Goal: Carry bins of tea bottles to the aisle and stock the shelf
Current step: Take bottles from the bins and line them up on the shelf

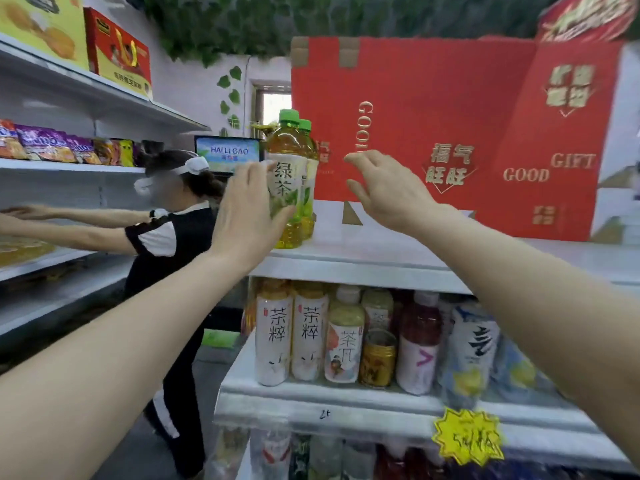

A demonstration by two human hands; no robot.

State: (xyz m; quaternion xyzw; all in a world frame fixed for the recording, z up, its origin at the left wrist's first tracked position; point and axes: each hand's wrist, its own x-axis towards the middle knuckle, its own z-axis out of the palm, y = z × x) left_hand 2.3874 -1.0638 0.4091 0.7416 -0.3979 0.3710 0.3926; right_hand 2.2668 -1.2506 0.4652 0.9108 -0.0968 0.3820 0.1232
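Observation:
Two green-capped green tea bottles (289,174) stand upright, one behind the other, at the left end of the white top shelf (363,251). My left hand (249,206) is against the front bottle's left side, fingers straight up along the label and thumb across its lower part. My right hand (384,188) hovers to the right of the bottles with fingers spread, holding nothing and touching nothing.
Large red gift boxes (450,133) stand behind and to the right on the top shelf. The shelf below (311,393) is packed with several tea bottles and a can. Another person (173,244) reaches into the left-hand shelving across the aisle.

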